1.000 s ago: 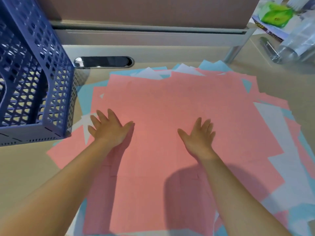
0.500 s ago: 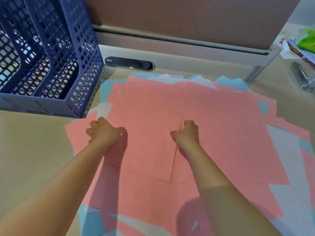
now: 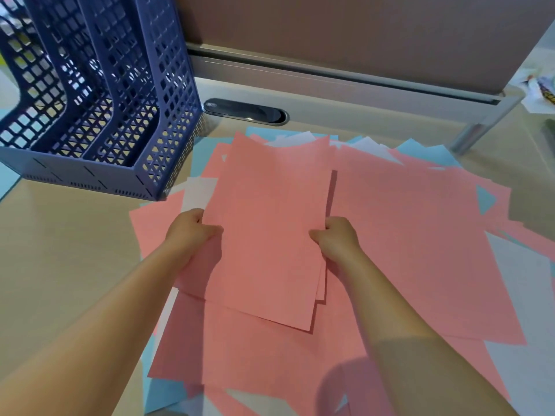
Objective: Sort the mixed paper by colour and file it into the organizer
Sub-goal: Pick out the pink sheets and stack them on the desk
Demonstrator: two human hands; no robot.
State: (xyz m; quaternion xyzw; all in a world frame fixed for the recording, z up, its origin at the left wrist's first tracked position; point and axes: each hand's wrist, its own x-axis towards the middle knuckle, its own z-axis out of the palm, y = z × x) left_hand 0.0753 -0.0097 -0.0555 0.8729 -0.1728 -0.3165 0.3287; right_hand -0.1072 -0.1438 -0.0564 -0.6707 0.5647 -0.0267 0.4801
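Hands, left (image 3: pixel 192 232) and right (image 3: pixel 338 237), pinch pink sheets (image 3: pixel 270 223) by the sides. Square edges first; organizer (image 3: pixel 144 175) sits up-left of left hand.

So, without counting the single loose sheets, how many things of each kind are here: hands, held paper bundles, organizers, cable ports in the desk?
Hands: 2 (left hand, right hand)
pink bundle, held by both hands: 1
blue organizer: 1
cable port: 1
Total: 5
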